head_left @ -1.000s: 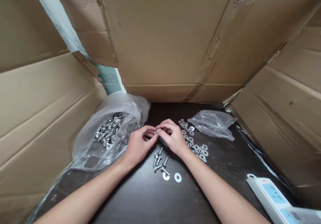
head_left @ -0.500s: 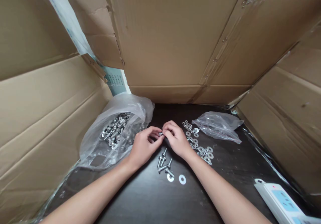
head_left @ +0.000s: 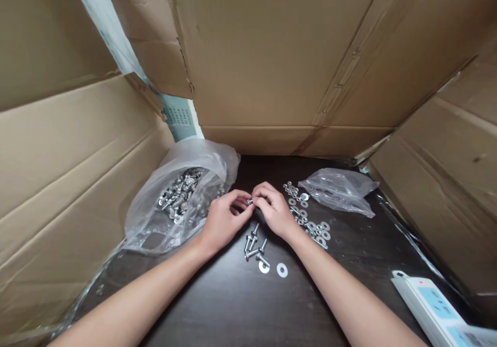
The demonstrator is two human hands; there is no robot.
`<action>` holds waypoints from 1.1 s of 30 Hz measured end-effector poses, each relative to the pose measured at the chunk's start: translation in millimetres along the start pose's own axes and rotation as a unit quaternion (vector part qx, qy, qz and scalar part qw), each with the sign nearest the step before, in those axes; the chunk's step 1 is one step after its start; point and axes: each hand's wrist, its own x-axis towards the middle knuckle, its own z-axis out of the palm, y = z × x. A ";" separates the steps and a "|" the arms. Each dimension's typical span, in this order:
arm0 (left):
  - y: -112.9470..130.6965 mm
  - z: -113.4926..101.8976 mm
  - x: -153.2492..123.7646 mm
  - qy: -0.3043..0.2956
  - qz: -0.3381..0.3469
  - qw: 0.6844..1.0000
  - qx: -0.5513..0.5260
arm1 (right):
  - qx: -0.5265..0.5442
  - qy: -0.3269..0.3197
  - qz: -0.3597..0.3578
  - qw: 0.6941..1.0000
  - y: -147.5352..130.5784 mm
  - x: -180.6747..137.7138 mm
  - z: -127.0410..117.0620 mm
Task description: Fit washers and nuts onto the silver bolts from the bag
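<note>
My left hand (head_left: 223, 220) and my right hand (head_left: 274, 210) meet over the dark table (head_left: 217, 305), fingertips pinched together on one small metal bolt (head_left: 249, 201) between them. Just below the hands lie several loose bolts (head_left: 254, 246) and two flat washers (head_left: 274, 269). To the right of my right hand is a scatter of washers and nuts (head_left: 306, 217). Left of my left hand sits an open clear plastic bag of bolts (head_left: 178, 197).
A second, nearly flat clear bag (head_left: 337, 189) lies at the right rear. A white power strip (head_left: 430, 308) sits at the front right corner. Cardboard sheets (head_left: 272, 57) wall in the table at the back and both sides.
The hands stay pinched together on the bolt with only small finger shifts. The view has tilted slightly.
</note>
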 end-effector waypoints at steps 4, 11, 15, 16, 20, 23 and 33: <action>-0.1 1.4 1.0 -0.002 0.002 1.000 0.008 | -0.012 0.004 -0.001 1.000 1.0 0.8 2.0; -0.8 2.2 0.5 -0.004 -0.002 1.000 0.016 | -0.023 0.011 0.000 1.000 1.6 0.9 2.0; 0.1 1.7 -0.5 -0.006 -0.003 1.000 0.015 | -0.028 0.010 -0.006 1.000 1.0 0.2 1.5; 0.4 1.5 -0.4 -0.007 -0.004 1.000 0.014 | -0.029 0.009 -0.005 1.000 0.6 0.0 1.5; 1.0 0.9 0.3 -0.007 -0.003 1.000 0.009 | -0.030 0.006 -0.007 0.999 -0.9 -0.6 1.6; 0.8 1.1 0.2 -0.004 0.000 1.000 0.005 | -0.028 0.005 -0.011 1.000 -1.4 -0.7 1.5; -0.4 1.4 0.9 -0.004 -0.014 1.000 -0.003 | -0.034 0.003 -0.017 0.999 -0.3 -0.6 1.5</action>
